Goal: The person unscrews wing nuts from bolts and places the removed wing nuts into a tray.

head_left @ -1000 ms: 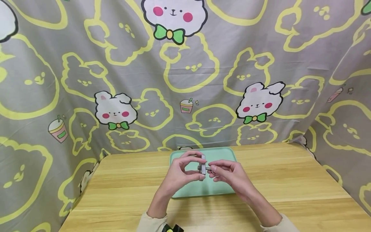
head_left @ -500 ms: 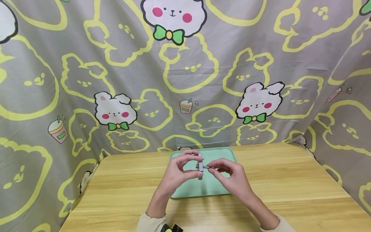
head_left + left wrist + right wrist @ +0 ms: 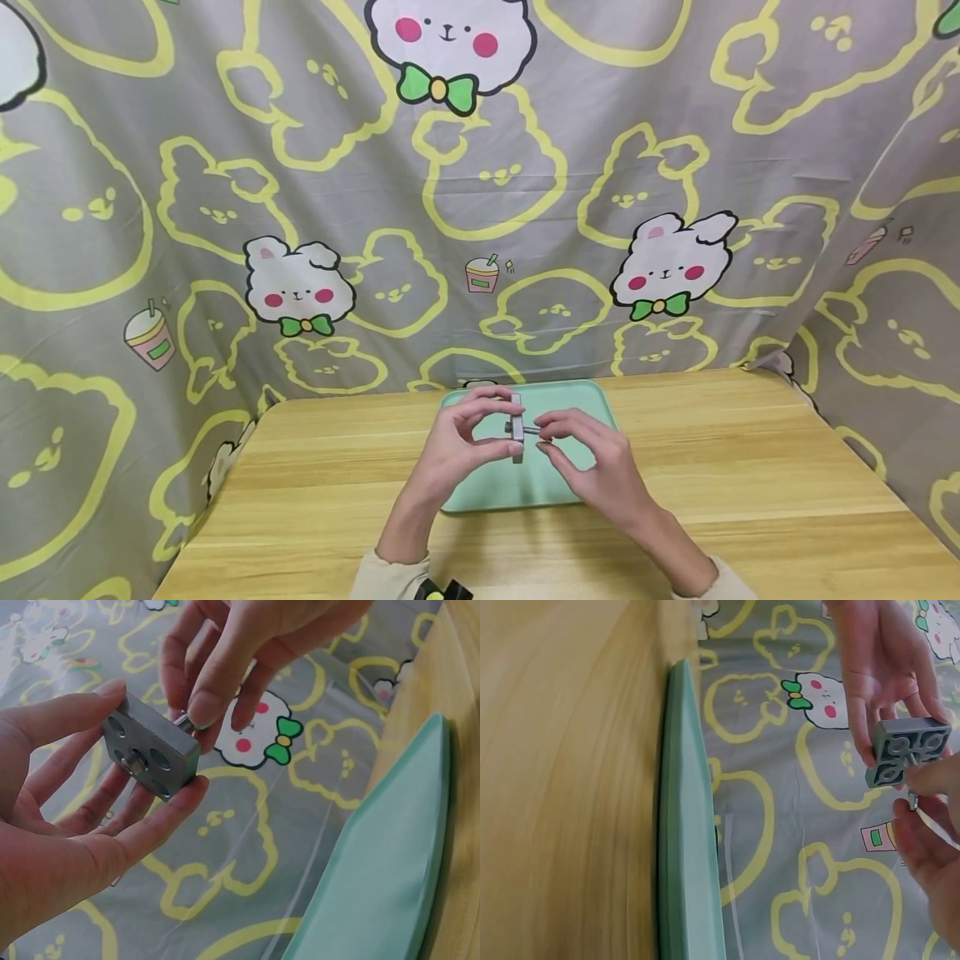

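My left hand (image 3: 457, 442) holds a grey metal block (image 3: 154, 746) by its edges, thumb on one side and fingers on the other. Several round holes pierce the block, and a short round stub sticks out of its face in the left wrist view. From the opposite face, a thin metal rod (image 3: 532, 431) runs toward my right hand (image 3: 600, 454). The curled fingers and thumb of that hand are at the rod's outer part. A shiny end (image 3: 913, 801) shows between the fingertips in the right wrist view; the rest of the rod is partly hidden.
A mint-green tray (image 3: 525, 496) lies on the wooden table (image 3: 337, 467) beneath both hands. Behind the table hangs a grey curtain (image 3: 517, 250) with yellow bear outlines and white cartoon heads. A black strap-like piece (image 3: 444, 590) sits at the left sleeve.
Both hands and the block have shifted slightly left. The right thumb has moved from over the rod to below it, and the fingers have turned about it. The left grip looks the same.
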A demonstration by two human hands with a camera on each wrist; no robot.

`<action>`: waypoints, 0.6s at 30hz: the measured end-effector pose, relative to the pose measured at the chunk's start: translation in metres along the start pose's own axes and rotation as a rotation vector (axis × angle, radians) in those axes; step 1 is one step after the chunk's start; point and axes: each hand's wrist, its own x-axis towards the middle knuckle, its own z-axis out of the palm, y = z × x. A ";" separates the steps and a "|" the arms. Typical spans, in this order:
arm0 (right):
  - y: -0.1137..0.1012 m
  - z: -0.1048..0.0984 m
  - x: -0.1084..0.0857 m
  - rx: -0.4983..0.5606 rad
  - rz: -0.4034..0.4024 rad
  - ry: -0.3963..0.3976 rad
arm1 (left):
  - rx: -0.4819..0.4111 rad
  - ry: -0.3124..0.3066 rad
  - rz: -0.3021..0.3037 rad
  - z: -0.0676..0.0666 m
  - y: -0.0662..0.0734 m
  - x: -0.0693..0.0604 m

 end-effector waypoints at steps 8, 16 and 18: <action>-0.004 -0.008 0.001 0.289 0.458 0.014 | -0.003 -0.010 -0.007 0.003 0.003 0.001; 0.000 -0.014 0.004 0.619 0.970 -0.138 | 0.041 -0.052 -0.015 0.007 0.002 0.002; 0.001 -0.015 0.004 0.698 1.039 -0.175 | 0.060 -0.061 -0.013 0.007 0.001 0.002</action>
